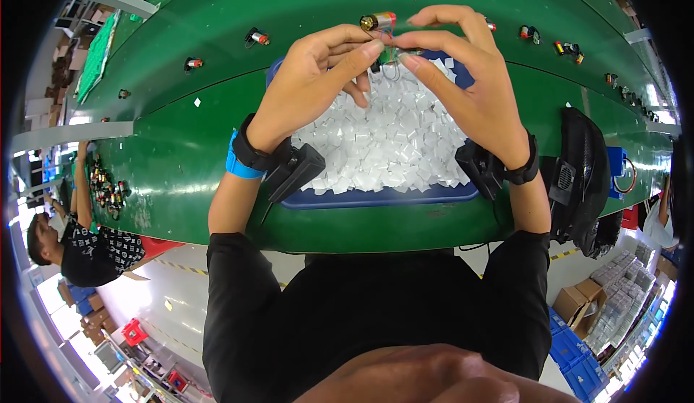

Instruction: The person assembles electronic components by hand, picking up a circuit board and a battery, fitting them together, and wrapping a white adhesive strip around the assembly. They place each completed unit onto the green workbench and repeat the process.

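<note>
Both my hands are raised over a blue tray (pixel 383 199) heaped with small white squares (pixel 383 135). Between my fingertips is a small wired cylinder (pixel 378 21), red-sided with a gold-coloured end, its thin wires (pixel 391 70) trailing below. My left hand (pixel 318 78) pinches part of this assembly between thumb and forefinger, its other fingers curled. From the other side, my right hand (pixel 463 63) has its thumb and forefinger around the wires, while another finger is lifted away. My fingertips hide the exact grip and the small parts there.
Similar wired cylinders (pixel 256 38) are spaced along the green table (pixel 188 186); a pile of them (pixel 108 190) lies far left. A black bag (pixel 578 157) and a blue box (pixel 618 172) stand right. At left, a person (pixel 87 251) sits reaching over the table.
</note>
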Demonstrator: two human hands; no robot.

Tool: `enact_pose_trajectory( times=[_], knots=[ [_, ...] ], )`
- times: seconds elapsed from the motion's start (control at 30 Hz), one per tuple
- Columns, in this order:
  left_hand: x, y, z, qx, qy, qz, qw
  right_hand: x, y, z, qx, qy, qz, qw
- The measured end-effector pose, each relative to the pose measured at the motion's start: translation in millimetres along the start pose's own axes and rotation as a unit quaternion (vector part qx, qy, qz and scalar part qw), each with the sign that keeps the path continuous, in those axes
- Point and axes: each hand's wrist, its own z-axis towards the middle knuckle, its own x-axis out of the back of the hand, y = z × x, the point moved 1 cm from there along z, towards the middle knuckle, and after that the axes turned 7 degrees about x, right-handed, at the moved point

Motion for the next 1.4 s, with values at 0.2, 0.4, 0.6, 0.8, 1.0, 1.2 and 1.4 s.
enact_pose_trajectory(
  times=[0.2,0.4,0.6,0.8,1.0,1.2,1.4],
  knots=[
    [-9.9,-4.7,1.5,-0.058,0.084,-0.057,0.993,-6.2,4.5,-4.9,-0.055,0.012,0.086,0.995],
    [-12.3,-9.2,2.2,-0.105,0.117,-0.048,0.986,-8.1,4.9,-4.5,-0.136,0.006,0.264,0.955],
    [-12.0,-7.6,0.3,-0.097,0.113,-0.046,0.988,-10.9,8.5,-5.3,-0.163,0.015,0.333,0.928],
    [-14.3,-7.3,0.0,-0.073,0.102,-0.052,0.991,-9.1,8.1,-4.3,-0.155,0.017,0.269,0.950],
    [-13.9,-9.8,0.7,-0.095,0.130,-0.046,0.986,-13.5,5.8,-5.2,-0.140,0.017,0.268,0.953],
    [-15.4,-10.6,0.8,-0.106,0.134,-0.043,0.984,-13.4,11.4,-5.1,-0.165,0.025,0.315,0.934],
    [-14.8,-13.6,1.0,-0.105,0.134,0.000,0.985,-15.5,11.8,-6.4,-0.153,0.012,0.260,0.953]
  ],
)
